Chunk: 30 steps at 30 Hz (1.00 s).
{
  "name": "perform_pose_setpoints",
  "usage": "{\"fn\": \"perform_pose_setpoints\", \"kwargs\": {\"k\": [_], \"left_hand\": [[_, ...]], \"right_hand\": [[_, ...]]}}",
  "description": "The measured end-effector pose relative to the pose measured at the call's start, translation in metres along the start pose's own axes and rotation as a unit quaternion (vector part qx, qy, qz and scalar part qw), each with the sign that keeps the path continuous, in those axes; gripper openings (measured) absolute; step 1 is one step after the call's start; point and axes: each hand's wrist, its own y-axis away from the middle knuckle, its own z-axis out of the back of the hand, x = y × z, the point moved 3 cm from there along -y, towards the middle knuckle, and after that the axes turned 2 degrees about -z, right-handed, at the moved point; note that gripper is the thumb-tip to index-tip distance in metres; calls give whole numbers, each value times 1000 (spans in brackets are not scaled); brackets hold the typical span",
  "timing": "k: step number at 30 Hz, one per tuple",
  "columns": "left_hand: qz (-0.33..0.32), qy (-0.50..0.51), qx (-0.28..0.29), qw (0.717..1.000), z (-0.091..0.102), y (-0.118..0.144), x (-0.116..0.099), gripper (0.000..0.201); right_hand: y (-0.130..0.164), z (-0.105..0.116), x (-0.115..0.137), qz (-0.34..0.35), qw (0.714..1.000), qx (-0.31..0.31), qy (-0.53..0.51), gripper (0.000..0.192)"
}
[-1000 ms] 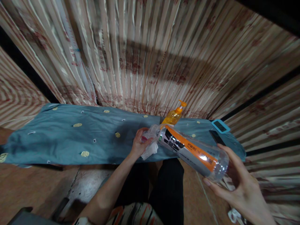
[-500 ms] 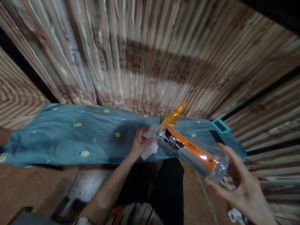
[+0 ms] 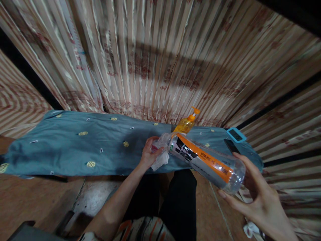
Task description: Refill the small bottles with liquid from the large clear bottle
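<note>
A clear plastic bottle (image 3: 205, 164) with an orange, grey and black label is held tilted, its base to the right and its neck lower-left side toward my left hand. My right hand (image 3: 258, 194) grips the base, thumb below and fingers on the far side. My left hand (image 3: 150, 152) is closed around a small clear thing (image 3: 156, 144) at the bottle's mouth; a reddish patch shows through it, and its kind is unclear. Crumpled white tissue (image 3: 160, 161) shows just under the left fingers; whether they pinch it I cannot tell.
A teal patterned cloth covers the narrow table (image 3: 65, 144). Behind the bottle stands an orange pump bottle (image 3: 185, 124). At the right end lie a blue-framed digital timer (image 3: 236, 135) and a dark phone-like slab (image 3: 231, 146). A striped curtain (image 3: 155, 67) hangs close behind.
Both hands and the bottle stay in nearly the same place. The bottle has rolled very slightly about its length, shifting the label lettering a little.
</note>
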Motion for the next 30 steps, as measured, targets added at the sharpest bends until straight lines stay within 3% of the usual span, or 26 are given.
{"fn": "perform_pose_setpoints", "kwargs": {"k": [30], "left_hand": [[1,-2,-2,1000,0,0,-2,44]], "right_hand": [[-2,1,-8,4,1000,24,10,88]]}}
